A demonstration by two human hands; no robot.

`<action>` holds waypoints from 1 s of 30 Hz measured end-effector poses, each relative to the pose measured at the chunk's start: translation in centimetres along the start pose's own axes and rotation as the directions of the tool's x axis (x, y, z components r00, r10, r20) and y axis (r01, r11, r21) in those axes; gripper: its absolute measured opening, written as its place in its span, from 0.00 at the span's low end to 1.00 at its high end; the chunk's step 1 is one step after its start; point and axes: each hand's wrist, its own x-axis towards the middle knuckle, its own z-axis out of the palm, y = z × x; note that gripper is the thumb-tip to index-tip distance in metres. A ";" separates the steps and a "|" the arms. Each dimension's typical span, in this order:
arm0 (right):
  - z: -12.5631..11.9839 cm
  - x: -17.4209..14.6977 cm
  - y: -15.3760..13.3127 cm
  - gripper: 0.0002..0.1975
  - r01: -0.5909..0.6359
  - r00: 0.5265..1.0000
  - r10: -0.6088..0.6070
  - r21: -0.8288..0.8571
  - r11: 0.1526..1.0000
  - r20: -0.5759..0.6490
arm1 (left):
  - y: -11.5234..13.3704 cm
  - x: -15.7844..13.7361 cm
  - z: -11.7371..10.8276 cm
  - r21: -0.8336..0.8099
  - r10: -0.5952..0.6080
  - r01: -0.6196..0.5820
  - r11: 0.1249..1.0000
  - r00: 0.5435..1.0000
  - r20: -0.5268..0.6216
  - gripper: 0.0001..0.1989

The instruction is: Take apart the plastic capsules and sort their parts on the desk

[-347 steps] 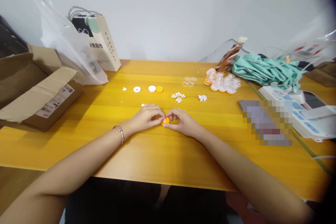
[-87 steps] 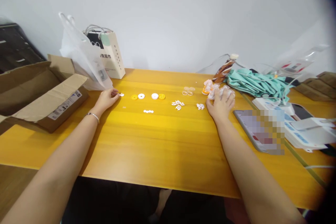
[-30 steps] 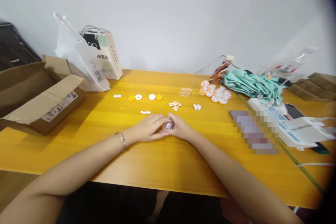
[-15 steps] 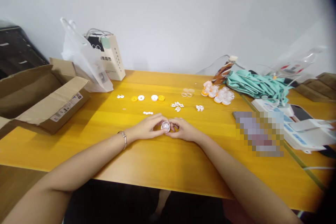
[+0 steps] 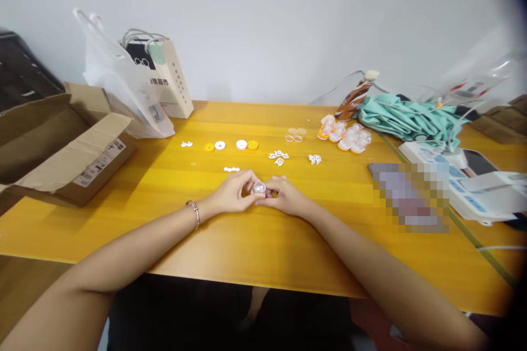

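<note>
Our left hand (image 5: 234,194) and right hand (image 5: 289,196) together pinch one small clear piece (image 5: 259,188), probably so that it cannot slip.

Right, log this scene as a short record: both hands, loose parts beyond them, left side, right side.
Left hand: holds a transparent round piece
Right hand: at the same piece, exact contact unclear
Loose parts beyond: small white discs, white spoked pieces, yellow round pieces
Left side: open cardboard box, white plastic bag, paper bag
Right side: brown bottle, green fabric, white power strip
</note>
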 end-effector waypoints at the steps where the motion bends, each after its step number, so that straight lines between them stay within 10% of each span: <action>1: 0.2 0.0 0.0 0.12 -0.006 1.000 0.006 -0.002 1.000 -0.009 | -0.2 0.1 0.2 0.019 -0.025 0.026 0.999 0.998 -0.058 0.12; 9: 0.5 0.4 0.3 0.16 -0.111 0.989 0.110 -0.010 0.994 -0.103 | 0.0 0.0 -0.2 0.155 0.152 -0.147 0.977 0.988 -0.025 0.22; 19: -0.1 0.1 0.1 0.21 -0.139 0.987 0.137 -0.019 0.990 -0.089 | -0.6 0.1 -1.2 -0.055 0.010 0.002 0.998 0.975 0.221 0.24; 30: -1.0 -0.2 0.8 0.09 0.024 0.999 -0.024 0.022 0.999 0.024 | -0.9 0.2 -0.8 -0.058 0.031 -0.021 0.998 0.982 0.184 0.15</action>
